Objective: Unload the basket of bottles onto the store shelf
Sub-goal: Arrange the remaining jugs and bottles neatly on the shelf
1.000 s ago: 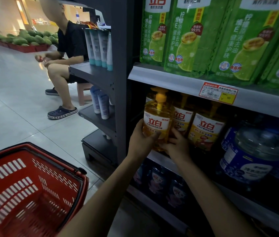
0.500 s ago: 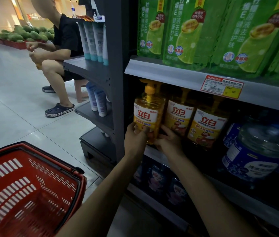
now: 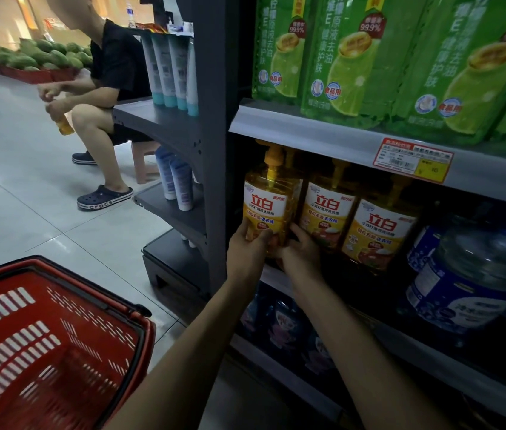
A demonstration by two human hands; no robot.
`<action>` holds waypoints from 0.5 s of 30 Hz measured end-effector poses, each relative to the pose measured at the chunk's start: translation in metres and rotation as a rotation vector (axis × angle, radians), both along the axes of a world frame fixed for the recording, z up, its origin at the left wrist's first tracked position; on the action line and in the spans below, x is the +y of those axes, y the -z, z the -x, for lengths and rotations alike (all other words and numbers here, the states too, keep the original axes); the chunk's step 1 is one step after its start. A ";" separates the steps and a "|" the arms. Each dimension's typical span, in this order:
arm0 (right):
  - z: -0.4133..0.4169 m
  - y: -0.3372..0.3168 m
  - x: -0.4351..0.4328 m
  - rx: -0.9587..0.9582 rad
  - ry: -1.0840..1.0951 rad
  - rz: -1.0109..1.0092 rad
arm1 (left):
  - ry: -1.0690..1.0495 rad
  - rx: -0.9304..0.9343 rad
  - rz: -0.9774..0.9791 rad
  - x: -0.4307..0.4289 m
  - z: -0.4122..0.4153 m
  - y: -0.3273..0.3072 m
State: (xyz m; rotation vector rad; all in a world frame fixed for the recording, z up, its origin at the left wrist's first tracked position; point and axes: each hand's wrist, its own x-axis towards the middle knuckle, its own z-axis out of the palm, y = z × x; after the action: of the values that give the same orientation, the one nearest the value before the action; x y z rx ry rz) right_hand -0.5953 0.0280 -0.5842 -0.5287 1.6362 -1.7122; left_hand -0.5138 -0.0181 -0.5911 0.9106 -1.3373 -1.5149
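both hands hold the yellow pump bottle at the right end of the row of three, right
Not quite. In the head view the left hand and right hand hold the yellow pump bottle at the left end of the row of three, not the right end.

Glossy clear plastic bottle [image 3: 271,209] with paper label, red slotted plastic basket [image 3: 59,339], matt grey metal shelf [image 3: 307,131], smooth glossy floor tiles [image 3: 28,187]

Both arms extended forward; left hand [image 3: 247,252] and right hand [image 3: 302,256] grip bottle [image 3: 265,206] base, fingers curled.
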 end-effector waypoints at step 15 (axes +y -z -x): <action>0.004 -0.006 0.014 0.054 -0.075 -0.032 | 0.098 0.016 -0.058 -0.008 -0.002 0.000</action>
State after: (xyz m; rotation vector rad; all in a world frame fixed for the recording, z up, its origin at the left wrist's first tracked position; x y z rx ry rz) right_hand -0.5989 0.0416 -0.5785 -0.6180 1.6577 -1.6281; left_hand -0.5123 -0.0258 -0.5906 0.8786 -1.3493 -1.6404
